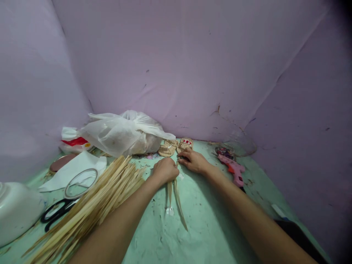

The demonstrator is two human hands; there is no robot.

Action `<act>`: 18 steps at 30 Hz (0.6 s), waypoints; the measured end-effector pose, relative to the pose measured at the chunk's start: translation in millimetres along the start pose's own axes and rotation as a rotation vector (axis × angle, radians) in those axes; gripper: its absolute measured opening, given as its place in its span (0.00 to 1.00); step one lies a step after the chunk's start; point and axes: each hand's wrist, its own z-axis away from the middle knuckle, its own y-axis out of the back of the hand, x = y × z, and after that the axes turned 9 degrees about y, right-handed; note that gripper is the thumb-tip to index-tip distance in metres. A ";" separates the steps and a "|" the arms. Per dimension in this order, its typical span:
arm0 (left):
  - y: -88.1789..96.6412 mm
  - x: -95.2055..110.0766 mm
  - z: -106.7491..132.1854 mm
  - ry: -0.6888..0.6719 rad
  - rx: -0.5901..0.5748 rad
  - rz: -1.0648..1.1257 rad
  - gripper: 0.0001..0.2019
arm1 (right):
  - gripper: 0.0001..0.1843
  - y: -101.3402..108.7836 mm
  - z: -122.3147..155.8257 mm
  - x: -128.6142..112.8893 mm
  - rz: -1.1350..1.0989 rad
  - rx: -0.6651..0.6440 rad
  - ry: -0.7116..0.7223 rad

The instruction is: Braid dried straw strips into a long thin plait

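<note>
My left hand is closed in a fist round the upper ends of a few dry straw strips, which trail toward me over the green surface. My right hand lies just to its right, fingers curled and pinching at the strips' top end beside the left fist. Just beyond both hands sit small woven straw pieces, one with red dots. A large bundle of pale straw strips lies to the left of my left forearm.
A white plastic bag sits against the lilac backdrop. Black scissors, a wire ring, white paper and a white bowl are at left. A pink glue gun and clear plastic lie at right.
</note>
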 end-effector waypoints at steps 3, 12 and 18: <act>-1.2 -0.2 -1.0 -0.008 0.006 0.010 0.12 | 0.19 -5.9 9.1 1.3 0.025 0.069 0.031; -2.4 -0.2 -1.3 0.004 0.012 0.005 0.13 | 0.17 -8.3 9.3 -28.9 0.274 0.090 -0.124; -2.4 0.3 0.0 -0.016 0.012 -0.012 0.11 | 0.14 -13.3 9.0 -43.7 0.238 0.045 -0.377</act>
